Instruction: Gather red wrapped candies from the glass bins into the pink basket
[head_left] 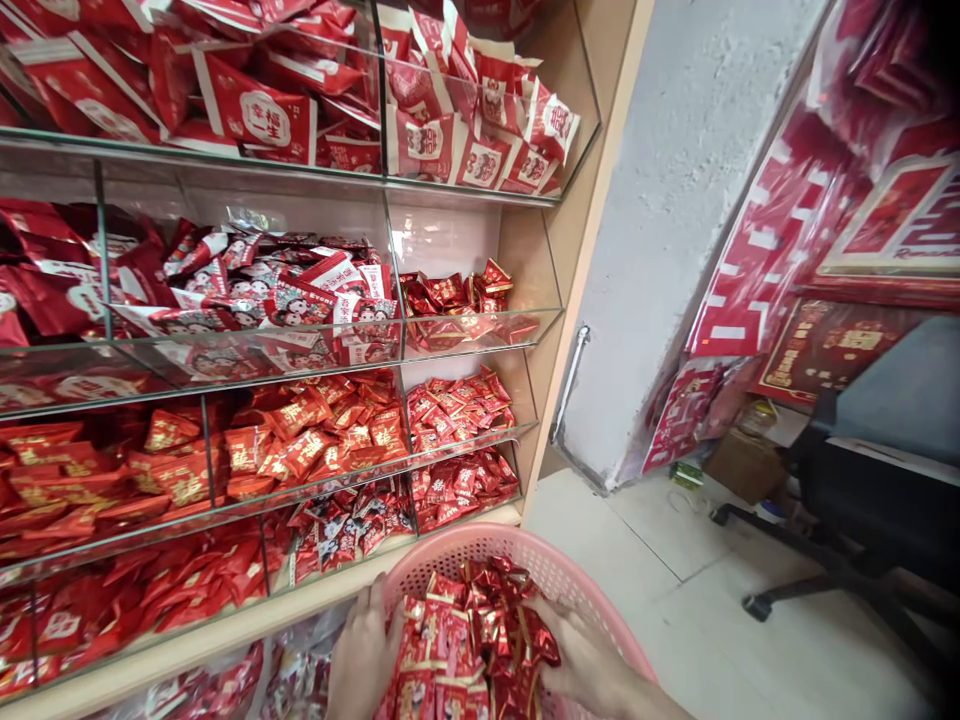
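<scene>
A pink plastic basket (547, 562) sits at the bottom middle, filled with red and gold wrapped candies (469, 640). My left hand (365, 655) lies on the left side of the candy pile, fingers bent over the wrappers. My right hand (583, 660) presses against the pile's right side, fingers curled on shiny red wrappers. Both hands cup the heap between them. Whether either one truly grips candies is unclear.
A wooden shelf unit (581, 250) with glass bins (480, 330) of red wrapped sweets fills the left. A grey concrete pillar (675, 220) stands to the right of it. Red paper decorations (825, 230) hang at right, above a black office chair (862, 500) on the tiled floor (712, 620).
</scene>
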